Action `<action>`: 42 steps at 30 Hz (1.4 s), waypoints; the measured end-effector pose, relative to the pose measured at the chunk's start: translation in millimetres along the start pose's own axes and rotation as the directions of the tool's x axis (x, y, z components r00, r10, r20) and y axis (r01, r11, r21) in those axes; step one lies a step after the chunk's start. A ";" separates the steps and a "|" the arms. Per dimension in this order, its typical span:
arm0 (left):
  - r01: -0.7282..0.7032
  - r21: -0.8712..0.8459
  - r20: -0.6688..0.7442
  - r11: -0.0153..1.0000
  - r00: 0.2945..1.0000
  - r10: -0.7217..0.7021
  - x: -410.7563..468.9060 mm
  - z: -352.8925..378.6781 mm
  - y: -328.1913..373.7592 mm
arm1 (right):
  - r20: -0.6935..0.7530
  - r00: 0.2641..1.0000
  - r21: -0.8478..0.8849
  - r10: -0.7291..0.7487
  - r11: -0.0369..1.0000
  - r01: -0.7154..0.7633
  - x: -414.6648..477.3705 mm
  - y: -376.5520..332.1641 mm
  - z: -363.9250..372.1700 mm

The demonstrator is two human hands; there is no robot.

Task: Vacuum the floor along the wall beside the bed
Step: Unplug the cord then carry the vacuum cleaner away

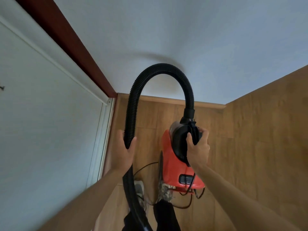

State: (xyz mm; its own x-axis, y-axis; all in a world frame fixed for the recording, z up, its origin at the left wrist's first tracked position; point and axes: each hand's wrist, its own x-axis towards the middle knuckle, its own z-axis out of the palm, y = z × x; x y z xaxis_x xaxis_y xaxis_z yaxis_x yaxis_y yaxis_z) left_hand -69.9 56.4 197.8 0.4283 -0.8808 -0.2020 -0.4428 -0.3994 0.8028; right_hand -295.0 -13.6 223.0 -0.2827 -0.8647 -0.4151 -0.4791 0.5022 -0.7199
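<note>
A red canister vacuum (173, 165) with a black front hangs lifted above the wooden floor (250, 147). My right hand (198, 147) grips the black handle at its front end. A black ribbed hose (160, 70) arches up from the vacuum's nose and comes down on the left. My left hand (126, 147) is wrapped around that hose, which runs on past my legs and out of frame. The hose's nozzle end is not in view. No bed is visible.
A pale wall (166, 30) meets the floor at a wooden skirting (166, 99). A white door with a red-brown frame (66, 39) stands on the left. The vacuum's black power cord (188, 204) loops on the floor by my shoes (140, 189).
</note>
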 end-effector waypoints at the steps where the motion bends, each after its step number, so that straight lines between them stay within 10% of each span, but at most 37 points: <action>1: 0.006 0.005 -0.003 1.000 1.000 -0.006 3.3 9.3 -8.0 | 0.004 1.000 -0.001 -0.006 1.000 0.006 9.3 6.7 6.5; 42: 0.240 0.040 -0.052 0.970 0.970 -0.238 111.7 147.3 -217.8 | 0.004 0.998 0.003 -0.069 0.998 0.069 140.7 170.8 184.1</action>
State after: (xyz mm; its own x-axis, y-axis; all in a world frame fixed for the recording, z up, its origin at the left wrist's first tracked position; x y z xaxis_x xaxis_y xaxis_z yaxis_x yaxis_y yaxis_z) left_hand -41.6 7.6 -82.2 0.5614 -0.7461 -0.3580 -0.3584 -0.6091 0.7075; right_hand -263.6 -50.4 -60.8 -0.2459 -0.8973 -0.3666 -0.4948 0.4414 -0.7485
